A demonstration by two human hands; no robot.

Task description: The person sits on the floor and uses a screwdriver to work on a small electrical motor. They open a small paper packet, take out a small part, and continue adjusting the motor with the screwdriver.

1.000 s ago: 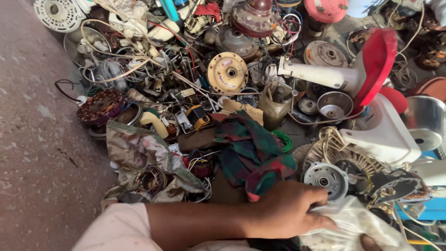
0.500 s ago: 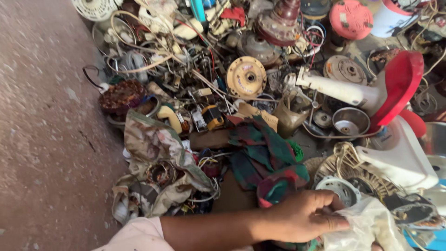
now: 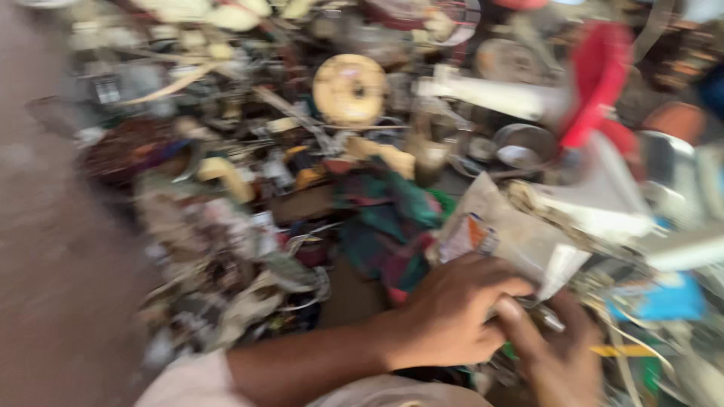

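both hands work a crumpled pale plastic bag (image 3: 513,237) just right of a green and red cloth (image 3: 392,226) in the scrap pile. the left hand (image 3: 452,316) pinches its lower edge, fingers curled; the right hand (image 3: 558,354) grips from below (blur hides detail). better to lift slowly, clear of the wires.

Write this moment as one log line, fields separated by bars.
left hand: holds whitish plastic bag | right hand: at bag's lower edge | beside: green-red cloth | image: blurred
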